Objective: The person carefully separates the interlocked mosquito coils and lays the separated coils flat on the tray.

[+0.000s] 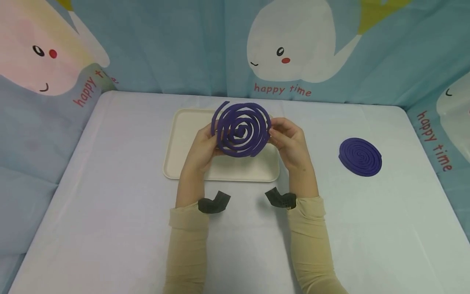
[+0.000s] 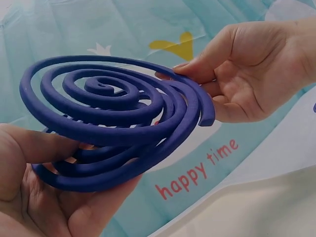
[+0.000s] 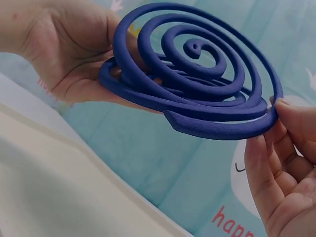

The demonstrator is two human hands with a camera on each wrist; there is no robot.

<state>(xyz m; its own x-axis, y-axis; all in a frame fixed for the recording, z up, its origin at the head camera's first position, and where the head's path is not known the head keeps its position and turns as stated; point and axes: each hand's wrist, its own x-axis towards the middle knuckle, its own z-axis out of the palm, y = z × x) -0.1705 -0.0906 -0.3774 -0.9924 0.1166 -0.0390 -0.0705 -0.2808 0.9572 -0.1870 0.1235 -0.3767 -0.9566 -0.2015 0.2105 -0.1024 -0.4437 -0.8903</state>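
Note:
Both hands hold a pair of interlocked dark purple mosquito coils point(image 1: 240, 129) upright above a cream tray point(image 1: 183, 163). The coils point(image 2: 118, 118) are partly pulled apart, one spiral lifted away from the other. My left hand point(image 1: 203, 145) grips the left edge, thumb on one coil and fingers behind the other point(image 2: 44, 168). My right hand point(image 1: 288, 141) pinches the outer rim on the right side point(image 3: 276, 118). In the right wrist view the coils point(image 3: 197, 79) show as two offset spirals.
Another flat purple coil pair point(image 1: 360, 157) lies on the white table to the right. A blue curtain with cartoon figures hangs behind and on both sides. Black wrist-camera mounts point(image 1: 214, 203) sit at both cuffs.

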